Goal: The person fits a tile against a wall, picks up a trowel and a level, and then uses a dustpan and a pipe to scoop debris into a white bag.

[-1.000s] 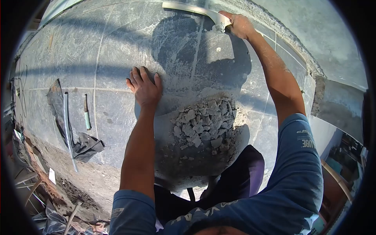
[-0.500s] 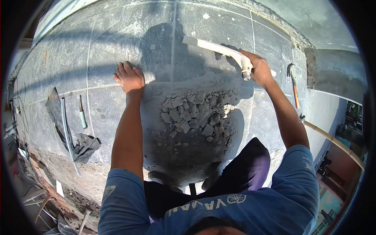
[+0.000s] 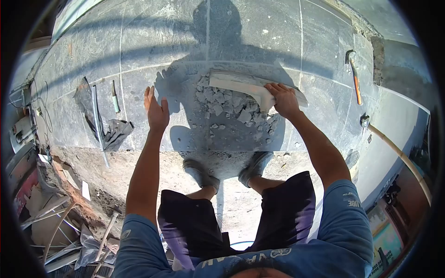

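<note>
In the head view, the right hand [image 3: 283,99] grips a long pale hand tool [image 3: 238,85], maybe a broom head. It was up in the air; now it is down at the far side of the broken rubble [image 3: 218,109] on the grey tiles [image 3: 273,44]. So the rubble sits between tool and shoes [image 3: 200,173]. The left hand [image 3: 158,112] has lifted, empty, fingers loose.

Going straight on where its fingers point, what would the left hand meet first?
Ahead of the left hand, the way looks free across the tiled floor, though the hand's height is unclear.
</note>
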Motion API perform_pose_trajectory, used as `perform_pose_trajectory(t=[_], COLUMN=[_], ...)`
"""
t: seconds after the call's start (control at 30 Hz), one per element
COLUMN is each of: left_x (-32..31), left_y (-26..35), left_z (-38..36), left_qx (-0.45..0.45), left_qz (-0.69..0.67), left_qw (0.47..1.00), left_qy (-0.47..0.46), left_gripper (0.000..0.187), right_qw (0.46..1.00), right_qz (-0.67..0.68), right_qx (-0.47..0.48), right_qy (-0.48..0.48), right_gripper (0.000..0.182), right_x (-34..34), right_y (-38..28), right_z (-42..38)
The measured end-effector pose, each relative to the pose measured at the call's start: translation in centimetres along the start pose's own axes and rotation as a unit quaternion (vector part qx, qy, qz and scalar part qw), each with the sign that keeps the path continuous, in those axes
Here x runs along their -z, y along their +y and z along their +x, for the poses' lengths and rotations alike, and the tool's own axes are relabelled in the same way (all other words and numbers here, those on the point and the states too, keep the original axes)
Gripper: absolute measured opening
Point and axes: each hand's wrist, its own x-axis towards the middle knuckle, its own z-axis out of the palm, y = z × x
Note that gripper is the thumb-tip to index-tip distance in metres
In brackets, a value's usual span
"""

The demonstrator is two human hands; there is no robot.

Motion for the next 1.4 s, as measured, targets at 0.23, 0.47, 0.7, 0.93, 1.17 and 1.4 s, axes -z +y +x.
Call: perform_pose_trajectory(t=[0.23,0.47,0.7,0.93,1.17,1.4], left_x=[11.9,10.3,15.9,23.5,21.3,19.5], left_y=[12.2,18.8,15.5,13.9,24.0,24.5], left_z=[-18.5,-29.0,-32.4,-41.9,-46.8,-44.1], left_qx=[0.256,0.337,0.368,0.45,0.433,0.35], left_qz=[-0.116,-0.257,-0.211,-0.042,-0.05,0.107], left_qw=[0.951,0.863,0.868,0.83,0.788,0.794], left_qy=[-0.128,-0.277,-0.258,-0.326,-0.436,-0.485], left_gripper=[0.06,0.071,0.068,0.066,0.078,0.081], right_qw=[0.989,0.995,0.981,0.956,0.977,0.983], right_qz=[0.05,-0.048,-0.052,0.083,0.07,0.112], right_qx=[-0.011,0.082,0.181,-0.226,-0.166,-0.103], right_qy=[0.135,0.019,-0.041,0.169,0.111,0.105], right_gripper=[0.049,0.049,0.054,0.044,0.049,0.056], right_x=[5.5,0.8,-0.3,4.6,-1.5,-3.4], right_y=[-2.6,-11.4,-8.4,7.6,3.9,0.5], right_z=[10.5,16.4,2.4,1.4,-2.4,-9.4])
